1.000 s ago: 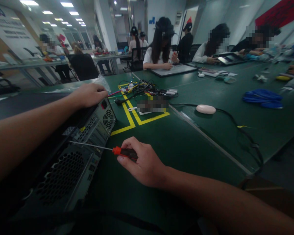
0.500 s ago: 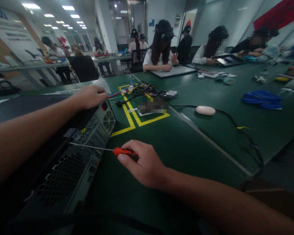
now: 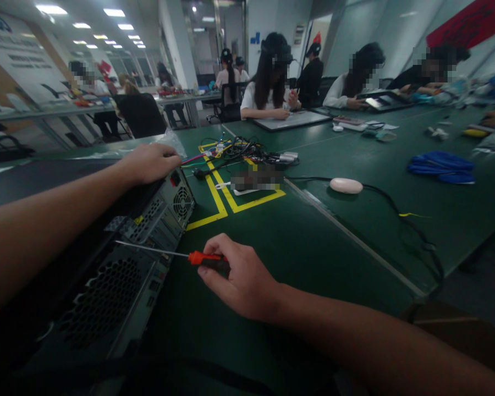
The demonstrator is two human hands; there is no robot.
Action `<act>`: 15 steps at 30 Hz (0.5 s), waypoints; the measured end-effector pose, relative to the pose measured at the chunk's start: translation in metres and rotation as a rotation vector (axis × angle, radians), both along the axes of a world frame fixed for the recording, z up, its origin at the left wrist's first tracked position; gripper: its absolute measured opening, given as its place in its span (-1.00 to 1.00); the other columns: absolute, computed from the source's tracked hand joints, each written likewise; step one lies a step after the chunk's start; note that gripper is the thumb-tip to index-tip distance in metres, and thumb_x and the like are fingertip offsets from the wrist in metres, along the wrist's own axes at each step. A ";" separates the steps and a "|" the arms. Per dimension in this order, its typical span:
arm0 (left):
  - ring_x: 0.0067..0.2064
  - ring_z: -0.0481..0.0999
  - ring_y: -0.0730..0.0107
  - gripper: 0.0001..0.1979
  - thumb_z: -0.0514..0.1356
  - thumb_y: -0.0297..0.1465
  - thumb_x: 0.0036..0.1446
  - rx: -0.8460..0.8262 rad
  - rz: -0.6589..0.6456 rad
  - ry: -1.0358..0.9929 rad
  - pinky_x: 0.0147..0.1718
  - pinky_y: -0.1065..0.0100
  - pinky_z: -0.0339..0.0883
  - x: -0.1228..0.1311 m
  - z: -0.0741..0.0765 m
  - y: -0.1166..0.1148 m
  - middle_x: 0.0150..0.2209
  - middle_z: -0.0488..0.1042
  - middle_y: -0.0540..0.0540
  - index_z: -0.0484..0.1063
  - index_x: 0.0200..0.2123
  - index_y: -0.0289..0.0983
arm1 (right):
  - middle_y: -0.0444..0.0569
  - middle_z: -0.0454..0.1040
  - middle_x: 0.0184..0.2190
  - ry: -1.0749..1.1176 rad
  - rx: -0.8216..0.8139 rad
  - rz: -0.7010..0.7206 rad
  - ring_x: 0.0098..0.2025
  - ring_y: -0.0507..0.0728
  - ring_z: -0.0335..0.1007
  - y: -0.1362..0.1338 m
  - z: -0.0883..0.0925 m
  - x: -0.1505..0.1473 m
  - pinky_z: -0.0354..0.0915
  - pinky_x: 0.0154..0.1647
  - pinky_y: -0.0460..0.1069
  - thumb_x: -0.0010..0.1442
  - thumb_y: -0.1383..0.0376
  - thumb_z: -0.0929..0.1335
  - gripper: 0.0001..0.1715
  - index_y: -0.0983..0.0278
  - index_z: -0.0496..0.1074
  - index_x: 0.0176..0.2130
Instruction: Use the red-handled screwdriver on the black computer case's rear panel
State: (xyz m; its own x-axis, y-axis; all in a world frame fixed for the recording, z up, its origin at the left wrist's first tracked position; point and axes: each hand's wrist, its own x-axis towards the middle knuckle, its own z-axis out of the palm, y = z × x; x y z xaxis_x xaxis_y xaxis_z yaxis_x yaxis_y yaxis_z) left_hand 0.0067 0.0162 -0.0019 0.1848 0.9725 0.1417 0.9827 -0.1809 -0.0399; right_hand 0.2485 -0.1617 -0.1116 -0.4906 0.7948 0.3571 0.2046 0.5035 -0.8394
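Observation:
A desktop computer case [image 3: 107,322] lies at the left, its rear panel with vents and ports facing me. My left hand [image 3: 157,162] lies over the case's far top corner, fingers curled down onto the edge; the fingertips are partly hidden. In my right hand [image 3: 241,278] is a screwdriver [image 3: 195,258] with an orange and black handle, thumb and fingers closed round it. Its long thin shaft points left, and the tip reaches the rear panel above the honeycomb vent. Whether the tip sits in a screw is too small to tell.
Beyond the case lies a tangle of cables [image 3: 247,148] by yellow tape [image 3: 251,203] on the green table [image 3: 334,264]. A pale oval object [image 3: 346,186] rests beside a black cable [image 3: 396,212]. Blue cloth [image 3: 441,166] lies to the right. Several people sit across the table.
My right hand has turned slightly on the screwdriver, showing more of the handle's dark side. The screwdriver has shifted a touch left. My left hand stays on the case.

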 end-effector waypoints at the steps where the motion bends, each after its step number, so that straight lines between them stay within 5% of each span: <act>1: 0.11 0.56 -0.07 -0.36 -0.11 -0.16 0.29 -0.007 0.005 0.017 0.10 0.13 0.38 0.000 0.000 0.000 0.07 0.61 -0.35 0.61 0.07 -0.41 | -0.15 0.47 -0.35 0.000 0.002 -0.001 -0.40 0.06 0.35 0.000 0.000 0.000 0.26 -0.34 -0.03 0.33 0.27 0.40 -0.85 0.19 0.34 -0.13; 15: 0.13 0.54 -0.08 -0.35 -0.14 -0.19 0.32 -0.048 0.000 0.057 0.10 0.12 0.37 0.002 0.003 -0.001 0.10 0.58 -0.38 0.59 0.10 -0.45 | -0.16 0.46 -0.37 -0.001 -0.008 -0.003 -0.40 0.06 0.32 0.001 -0.002 -0.001 0.24 -0.33 -0.03 0.35 0.25 0.40 -0.86 0.21 0.37 -0.12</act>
State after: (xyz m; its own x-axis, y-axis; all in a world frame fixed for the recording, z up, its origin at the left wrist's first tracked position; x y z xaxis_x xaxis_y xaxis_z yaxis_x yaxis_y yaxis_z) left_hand 0.0087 0.0154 0.0010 0.1910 0.9780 0.0841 0.9791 -0.1838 -0.0870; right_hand 0.2478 -0.1608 -0.1132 -0.4886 0.7991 0.3503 0.2068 0.4961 -0.8433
